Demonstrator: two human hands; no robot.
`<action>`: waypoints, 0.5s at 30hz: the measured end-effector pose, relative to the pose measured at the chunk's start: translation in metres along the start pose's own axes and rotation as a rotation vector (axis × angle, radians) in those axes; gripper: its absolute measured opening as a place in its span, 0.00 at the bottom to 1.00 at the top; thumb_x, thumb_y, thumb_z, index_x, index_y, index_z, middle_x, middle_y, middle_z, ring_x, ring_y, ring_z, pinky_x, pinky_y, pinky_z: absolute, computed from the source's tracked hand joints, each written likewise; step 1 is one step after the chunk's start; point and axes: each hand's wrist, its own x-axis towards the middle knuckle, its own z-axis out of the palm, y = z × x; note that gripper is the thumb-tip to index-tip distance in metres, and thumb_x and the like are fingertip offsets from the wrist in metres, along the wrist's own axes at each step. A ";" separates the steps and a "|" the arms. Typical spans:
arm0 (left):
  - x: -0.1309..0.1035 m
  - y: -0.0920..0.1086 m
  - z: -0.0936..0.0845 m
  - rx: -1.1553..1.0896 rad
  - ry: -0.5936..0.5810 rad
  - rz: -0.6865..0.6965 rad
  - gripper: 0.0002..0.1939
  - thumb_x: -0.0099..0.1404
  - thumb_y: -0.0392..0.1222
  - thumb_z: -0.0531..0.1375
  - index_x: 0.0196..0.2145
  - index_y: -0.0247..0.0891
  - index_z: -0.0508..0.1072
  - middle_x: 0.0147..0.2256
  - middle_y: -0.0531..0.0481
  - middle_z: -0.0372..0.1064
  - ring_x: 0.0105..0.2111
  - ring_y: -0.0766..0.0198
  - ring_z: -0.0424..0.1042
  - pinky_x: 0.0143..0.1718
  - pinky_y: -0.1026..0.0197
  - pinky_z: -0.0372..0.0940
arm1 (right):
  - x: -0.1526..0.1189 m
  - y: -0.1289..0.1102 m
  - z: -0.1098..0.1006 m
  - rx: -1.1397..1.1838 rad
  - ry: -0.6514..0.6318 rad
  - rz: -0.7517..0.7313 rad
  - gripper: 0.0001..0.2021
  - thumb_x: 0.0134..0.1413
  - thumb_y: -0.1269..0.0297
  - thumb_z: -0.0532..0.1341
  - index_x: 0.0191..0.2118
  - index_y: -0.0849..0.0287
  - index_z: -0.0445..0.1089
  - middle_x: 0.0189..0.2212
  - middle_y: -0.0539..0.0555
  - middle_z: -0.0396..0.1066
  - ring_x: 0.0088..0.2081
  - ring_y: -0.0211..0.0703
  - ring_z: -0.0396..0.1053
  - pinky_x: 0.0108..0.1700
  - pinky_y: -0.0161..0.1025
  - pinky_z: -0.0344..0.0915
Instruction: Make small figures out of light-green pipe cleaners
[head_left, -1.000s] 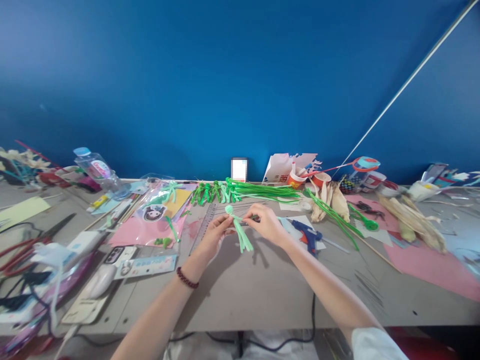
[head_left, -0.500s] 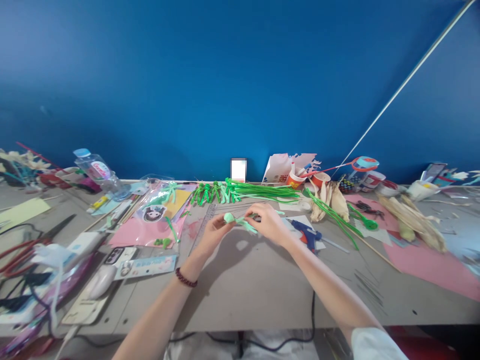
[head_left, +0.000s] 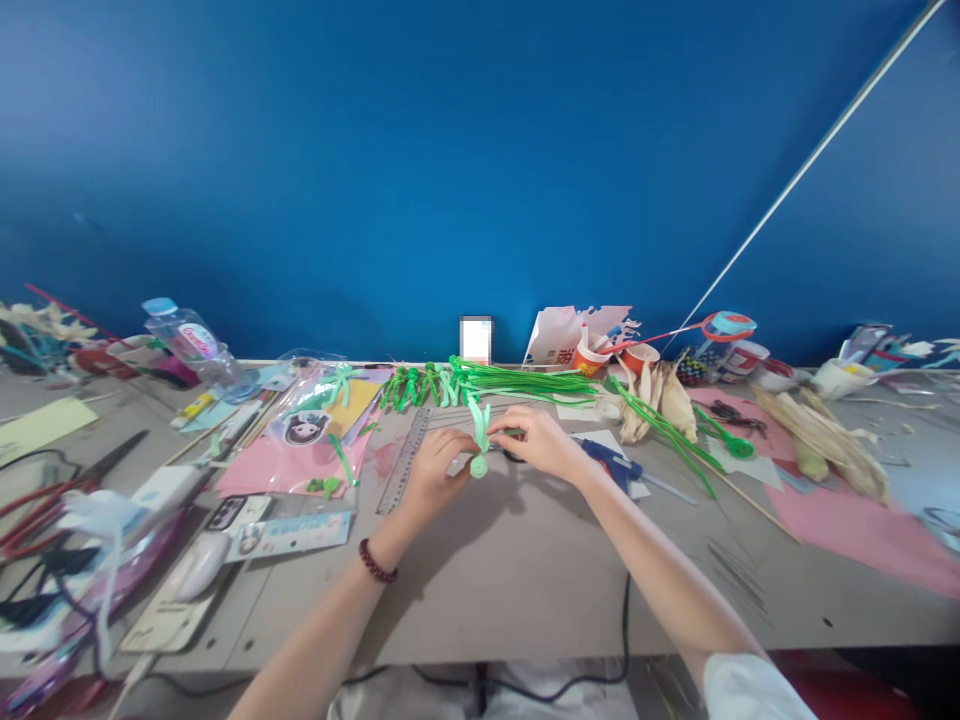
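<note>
In the head view, has just turned the pale-green fuzzy piece [head_left: 481, 440] end for end above the table [head_left: 517, 590], bringing its round coil [head_left: 478, 467] to the near side and its strands [head_left: 481, 418] toward the wall [head_left: 480, 180], so putting them within finger reach. Pinches it near the coil with the left hand [head_left: 442, 463]; curls the right hand [head_left: 541, 443] in beside the strands, cannot tell whether grasping.
</note>
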 end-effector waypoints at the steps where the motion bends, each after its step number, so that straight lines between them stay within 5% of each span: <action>1: -0.001 -0.001 0.001 0.017 0.009 0.015 0.08 0.59 0.29 0.57 0.35 0.40 0.69 0.34 0.49 0.71 0.38 0.60 0.68 0.39 0.56 0.62 | 0.000 0.000 0.000 -0.002 0.000 -0.008 0.07 0.56 0.63 0.60 0.36 0.55 0.75 0.31 0.52 0.72 0.31 0.39 0.68 0.33 0.34 0.61; 15: -0.005 -0.003 0.006 0.068 0.010 0.048 0.09 0.60 0.30 0.55 0.36 0.39 0.70 0.34 0.48 0.73 0.37 0.60 0.69 0.38 0.57 0.63 | -0.001 -0.006 -0.002 0.007 -0.030 0.003 0.07 0.56 0.64 0.60 0.36 0.56 0.76 0.31 0.52 0.71 0.34 0.40 0.68 0.38 0.35 0.63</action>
